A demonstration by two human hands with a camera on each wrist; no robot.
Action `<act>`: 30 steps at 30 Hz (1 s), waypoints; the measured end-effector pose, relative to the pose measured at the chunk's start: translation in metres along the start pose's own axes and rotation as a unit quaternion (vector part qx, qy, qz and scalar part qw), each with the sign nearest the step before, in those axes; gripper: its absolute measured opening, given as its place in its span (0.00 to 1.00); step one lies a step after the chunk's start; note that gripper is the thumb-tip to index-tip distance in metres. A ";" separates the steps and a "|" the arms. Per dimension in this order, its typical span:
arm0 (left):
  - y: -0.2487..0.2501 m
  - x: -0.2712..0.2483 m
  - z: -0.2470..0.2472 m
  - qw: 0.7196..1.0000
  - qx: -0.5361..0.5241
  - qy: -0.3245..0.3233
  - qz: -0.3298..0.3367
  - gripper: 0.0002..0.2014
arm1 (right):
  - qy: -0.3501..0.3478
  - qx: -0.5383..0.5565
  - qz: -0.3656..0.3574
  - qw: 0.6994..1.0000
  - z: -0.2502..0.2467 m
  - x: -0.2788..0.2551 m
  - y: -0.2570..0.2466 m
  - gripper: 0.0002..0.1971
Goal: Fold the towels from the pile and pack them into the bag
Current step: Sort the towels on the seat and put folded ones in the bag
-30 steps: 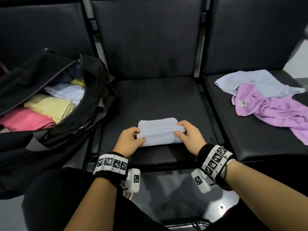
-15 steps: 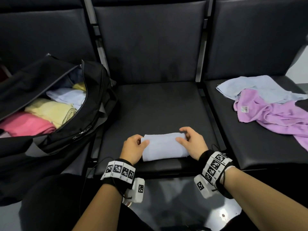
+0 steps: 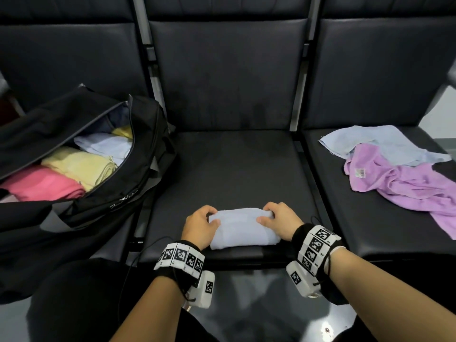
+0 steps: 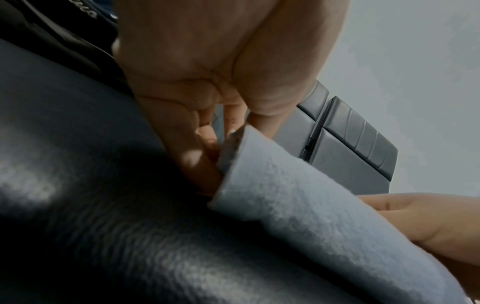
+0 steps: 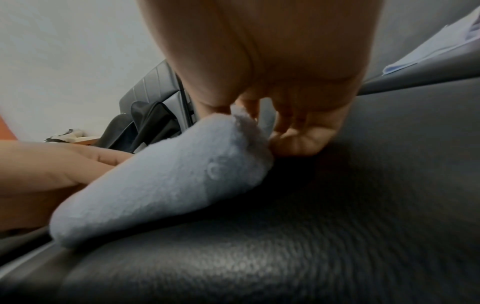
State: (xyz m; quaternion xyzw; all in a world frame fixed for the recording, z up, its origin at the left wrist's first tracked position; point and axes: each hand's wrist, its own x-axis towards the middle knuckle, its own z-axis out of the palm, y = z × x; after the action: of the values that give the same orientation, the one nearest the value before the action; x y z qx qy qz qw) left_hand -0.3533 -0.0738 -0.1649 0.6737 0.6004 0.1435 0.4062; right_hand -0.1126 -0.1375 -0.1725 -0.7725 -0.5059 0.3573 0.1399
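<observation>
Folded pale-blue towel [image 3: 240, 228] lies near the front edge of the middle seat [image 3: 237, 169], held at both ends. Left hand [image 3: 201, 227] grips its left end: thumb on top, fingers curled around the far edge; left wrist view shows fingers [image 4: 200, 164] tucked in at the fold end. Right hand [image 3: 280, 222] grips the right end the same way, thumb on top, fingers curled over the far edge; right wrist view shows fingertips pinching the corner of the towel [image 5: 168, 174]. Both hands closed on the towel, not just pressing flat.

Black bag [image 3: 138, 183] sits on the left seat, unzipped and gaping, touching the middle seat's left edge. Inside: pink towel [image 3: 42, 183] nearest, yellow towel [image 3: 79, 166] beside it, a light-blue one [image 3: 106, 145] behind, more fabric deeper in, hard to tell.

On the right seat [image 3: 370, 230], well apart from the hands: unfolded purple towel [image 3: 404, 186] crumpled, overlapping an unfolded blue towel [image 3: 370, 141] behind it.
</observation>
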 end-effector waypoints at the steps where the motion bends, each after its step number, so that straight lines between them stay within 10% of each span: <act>1: 0.001 -0.001 -0.001 1.000 0.004 -0.003 -0.006 0.09 | 0.004 -0.005 -0.008 1.000 -0.001 -0.003 0.000 0.11; 10: 0.033 -0.015 -0.022 0.980 -0.010 -0.116 0.162 0.40 | 0.037 0.048 -0.223 0.973 -0.033 -0.038 -0.053 0.12; 15: 0.047 -0.024 -0.033 0.965 -0.076 -0.181 0.175 0.28 | 0.005 -0.044 -0.326 0.944 -0.048 -0.050 -0.099 0.14; 23: 0.042 -0.022 -0.083 0.941 -0.292 -0.087 0.147 0.16 | 0.073 0.104 -0.351 0.928 -0.048 -0.039 -0.162 0.25; 30: 0.023 -0.016 -0.162 0.889 -0.440 0.040 0.118 0.18 | -0.091 0.204 -0.288 0.931 -0.020 -0.013 -0.237 0.33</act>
State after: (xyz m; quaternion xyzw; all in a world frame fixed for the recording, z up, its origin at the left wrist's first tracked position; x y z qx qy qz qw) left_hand -0.4515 -0.0267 -0.0414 0.4857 0.4079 0.4668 0.6163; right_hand -0.2630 -0.0393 -0.0162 -0.5120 -0.6337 0.4662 0.3448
